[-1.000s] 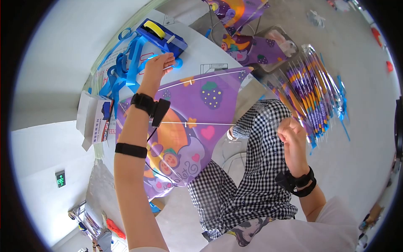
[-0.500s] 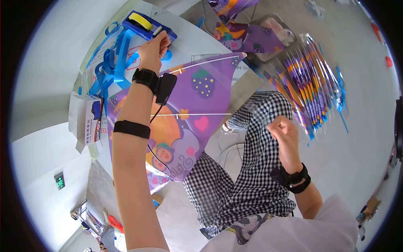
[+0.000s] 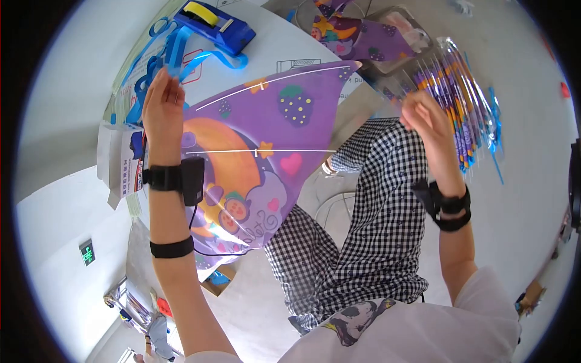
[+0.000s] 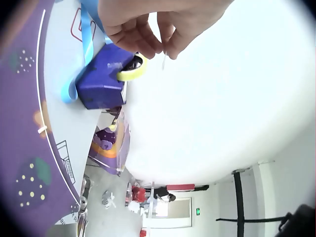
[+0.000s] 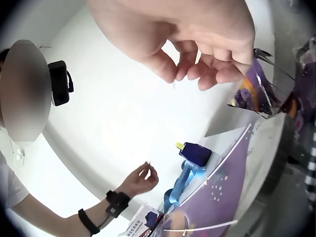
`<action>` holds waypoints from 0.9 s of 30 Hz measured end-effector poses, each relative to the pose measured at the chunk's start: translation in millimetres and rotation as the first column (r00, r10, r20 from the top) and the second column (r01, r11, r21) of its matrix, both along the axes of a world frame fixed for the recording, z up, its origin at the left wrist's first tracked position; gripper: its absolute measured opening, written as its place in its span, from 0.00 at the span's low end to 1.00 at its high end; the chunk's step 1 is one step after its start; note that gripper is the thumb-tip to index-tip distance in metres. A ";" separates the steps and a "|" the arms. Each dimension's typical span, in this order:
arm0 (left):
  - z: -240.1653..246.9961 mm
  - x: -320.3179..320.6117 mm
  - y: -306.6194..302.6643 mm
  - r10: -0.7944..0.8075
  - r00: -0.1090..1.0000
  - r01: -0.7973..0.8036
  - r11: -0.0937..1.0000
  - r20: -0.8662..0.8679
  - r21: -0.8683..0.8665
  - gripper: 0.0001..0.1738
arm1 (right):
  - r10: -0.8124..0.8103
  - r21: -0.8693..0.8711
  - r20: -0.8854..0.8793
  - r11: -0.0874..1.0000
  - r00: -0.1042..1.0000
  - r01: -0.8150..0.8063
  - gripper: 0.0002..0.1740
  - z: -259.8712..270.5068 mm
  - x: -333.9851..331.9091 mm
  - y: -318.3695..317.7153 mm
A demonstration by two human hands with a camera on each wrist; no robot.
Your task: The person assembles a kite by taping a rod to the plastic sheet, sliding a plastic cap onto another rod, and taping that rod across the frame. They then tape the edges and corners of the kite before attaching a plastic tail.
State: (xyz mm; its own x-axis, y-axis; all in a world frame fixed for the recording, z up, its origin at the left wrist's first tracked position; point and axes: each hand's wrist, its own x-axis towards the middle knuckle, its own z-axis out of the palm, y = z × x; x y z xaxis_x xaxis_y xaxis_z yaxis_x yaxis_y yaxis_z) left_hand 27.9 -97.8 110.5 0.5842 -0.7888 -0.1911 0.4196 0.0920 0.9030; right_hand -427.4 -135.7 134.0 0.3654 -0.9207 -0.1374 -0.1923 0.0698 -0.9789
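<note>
My left hand (image 3: 163, 112) is raised over the left side of the table, near the blue ribbon (image 3: 177, 51). Its thumb and forefinger pinch a short clear strip of tape (image 4: 164, 62). The right hand (image 3: 427, 121) hovers above my right thigh, fingers curled. Thumb and forefinger meet there, with a faint whitish bit of tape (image 5: 174, 86) at their tips. A purple printed kite (image 3: 315, 130) lies on the table between the hands, two white rods across it. Past its far edge stands a blue tape dispenser (image 3: 233, 37) with a yellow roll.
An opened white carton (image 3: 120, 163) stands at the table's left edge. To the right lies a stack of kites in clear wrappers (image 3: 463, 115). Another purple kite (image 3: 375, 45) lies over a tray (image 3: 423, 27) at the back. My checked trousers (image 3: 387, 199) are below the table edge.
My left hand has come away from the tape dispenser, moving left and back with a strip of tape. The right hand has lifted a little, its fingers still curled together. The kite remains on the table.
</note>
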 end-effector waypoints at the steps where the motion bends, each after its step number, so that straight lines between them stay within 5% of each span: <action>1: -2.8 5.9 11.7 0.052 0.998 -0.053 0.998 0.018 0.016 0.14 | 0.050 0.024 0.011 0.998 0.999 -0.050 0.13 -3.1 7.9 -10.7; 10: -50.1 30.9 57.1 0.119 0.977 -0.126 0.992 -0.179 -0.030 0.09 | 0.247 -0.057 -0.136 0.965 0.959 -0.257 0.12 -31.8 46.4 -78.1; 27: -79.4 38.9 59.7 -0.005 0.975 -0.018 0.995 -0.220 -0.100 0.11 | 0.122 -0.055 -0.249 0.989 0.961 -0.140 0.11 -48.3 58.6 -80.2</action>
State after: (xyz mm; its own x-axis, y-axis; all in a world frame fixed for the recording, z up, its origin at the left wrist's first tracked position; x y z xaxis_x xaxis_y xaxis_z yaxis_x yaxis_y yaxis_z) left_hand 66.8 -38.1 31.1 0.5420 -0.8068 -0.2351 0.6060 0.1814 0.7745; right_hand -368.8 -216.0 85.7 0.4466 -0.8778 -0.1732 -0.4288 -0.0401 -0.9025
